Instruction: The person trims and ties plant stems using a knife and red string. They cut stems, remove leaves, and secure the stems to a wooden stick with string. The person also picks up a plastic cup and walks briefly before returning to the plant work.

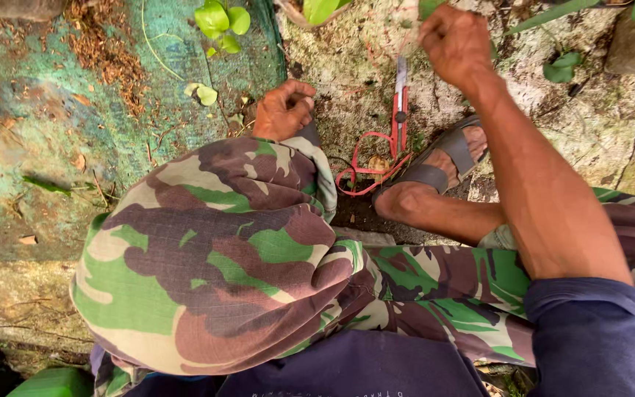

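Ground: mossy stone [611, 140] | green netting [53, 132] | red-handled shears [398, 121] lying

Packages: none in view.
Labels: none in view.
Signs: none in view.
Screens: none in view.

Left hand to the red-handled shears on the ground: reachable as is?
Probably yes. The left hand rests fisted just beside the red-handled shears, with bare ground between them; the sandalled foot lies on their far side.

Soft, even daylight is seen throughout; no glare or hard shadows are cast, and edges are slightly bent.
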`<action>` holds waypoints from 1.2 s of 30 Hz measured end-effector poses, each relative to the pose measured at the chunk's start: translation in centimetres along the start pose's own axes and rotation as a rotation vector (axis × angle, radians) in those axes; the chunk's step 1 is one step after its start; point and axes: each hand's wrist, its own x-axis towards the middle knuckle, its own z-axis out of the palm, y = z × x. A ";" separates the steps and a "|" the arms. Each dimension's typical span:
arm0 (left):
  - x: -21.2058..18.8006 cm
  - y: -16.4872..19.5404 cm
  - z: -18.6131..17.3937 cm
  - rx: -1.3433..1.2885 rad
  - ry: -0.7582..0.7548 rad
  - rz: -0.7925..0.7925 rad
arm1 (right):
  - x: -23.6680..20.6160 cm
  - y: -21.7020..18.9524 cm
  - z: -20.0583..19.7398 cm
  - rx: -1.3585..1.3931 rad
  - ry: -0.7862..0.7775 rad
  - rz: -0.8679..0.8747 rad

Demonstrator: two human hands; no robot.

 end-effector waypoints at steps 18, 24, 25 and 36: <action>3.6 4.6 -2.1 -0.394 0.221 -0.078 | 1.7 -12.5 4.5 0.387 0.435 0.170; 7.4 6.6 -5.0 -1.028 0.247 0.108 | 1.5 -9.7 0.9 1.143 0.354 0.369; 7.8 7.5 -5.4 -1.033 0.274 0.113 | 1.5 -9.3 0.6 1.178 0.344 0.400; 4.7 20.4 -7.4 0.419 0.662 0.832 | 3.7 -9.4 -0.1 0.983 0.385 0.280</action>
